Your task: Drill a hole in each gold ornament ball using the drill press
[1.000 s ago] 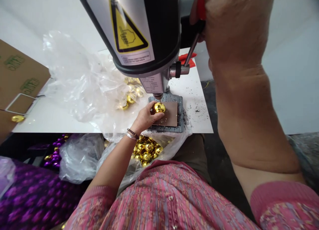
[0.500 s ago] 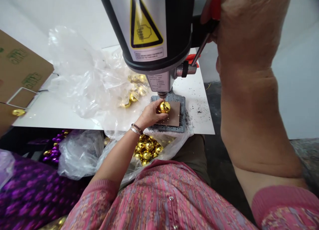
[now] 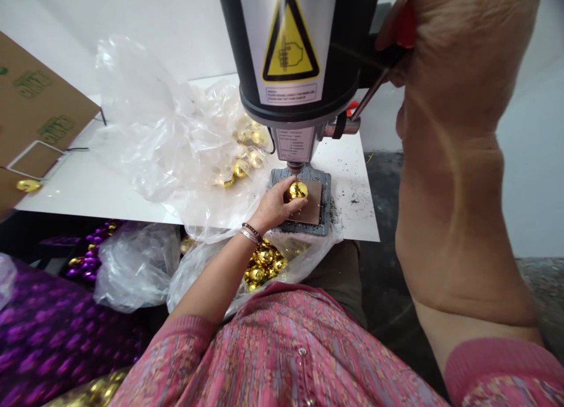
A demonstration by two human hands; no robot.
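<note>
My left hand (image 3: pixel 277 206) grips a shiny gold ball (image 3: pixel 298 191) between thumb and fingers on a brown board (image 3: pixel 312 202). Beneath the board lies the grey base (image 3: pixel 326 210) of a drill press (image 3: pixel 299 60). Its bit (image 3: pixel 296 175) is right at the ball's top; whether it has entered the ball I cannot tell. At the upper right, my right hand (image 3: pixel 467 49) is closed around the red-ended handle (image 3: pixel 406 28) of the press's feed lever. Most of those fingers are hidden behind the wrist and palm.
On the white table (image 3: pixel 118 198), clear plastic (image 3: pixel 145 119) partly covers more gold balls (image 3: pixel 240 167). An open bag of gold balls (image 3: pixel 265 255) lies below the table edge. A cardboard box (image 3: pixel 39 107) stands left, near purple beads (image 3: pixel 90 254). Dark shavings surround the base.
The view has shifted, so the press and my left hand appear slightly farther right. My left hand still holds the ball under the bit, and my right hand stays on the lever.
</note>
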